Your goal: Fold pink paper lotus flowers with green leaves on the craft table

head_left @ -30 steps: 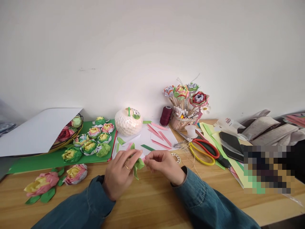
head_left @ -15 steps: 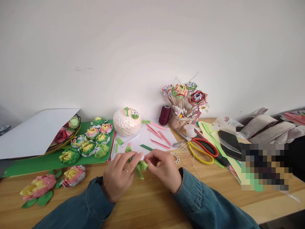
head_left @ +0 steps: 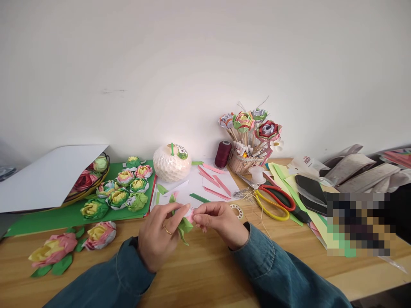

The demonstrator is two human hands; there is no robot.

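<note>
1. Gripping a folded paper piece point(head_left: 185, 225), green with pink and white, the left hand point(head_left: 160, 235) has its fingers closed around it and hides part of it. The piece lies at the centre; clock positions run from it, 12 toward the wall.
2. The right hand point(head_left: 221, 222), at 3 o'clock, pinches the pink edge with thumb and forefinger; a white ring point(head_left: 240, 211) lies just beyond its wrist.
3. At 12 to 1: white sheet point(head_left: 192, 182) bearing pink strips point(head_left: 221, 185) and a green strip point(head_left: 199, 198).
4. At 11 to 12: white textured ball point(head_left: 170, 164). At 1: maroon thread spool point(head_left: 222, 155), near a basket point(head_left: 245, 165) of stemmed paper flowers.
5. Between 2 and 3: scissors point(head_left: 272, 199) among loose thread; beyond them, a dark phone point(head_left: 310, 194) over coloured paper. At 3, pixelation obscures the contents.
6. At 10: paper blooms point(head_left: 118, 199) on a green folder point(head_left: 64, 220); farther left, a white board point(head_left: 54, 175) partly covers another basket.
7. Near 9: two pink-and-yellow flowers point(head_left: 100, 235) on the wood.
</note>
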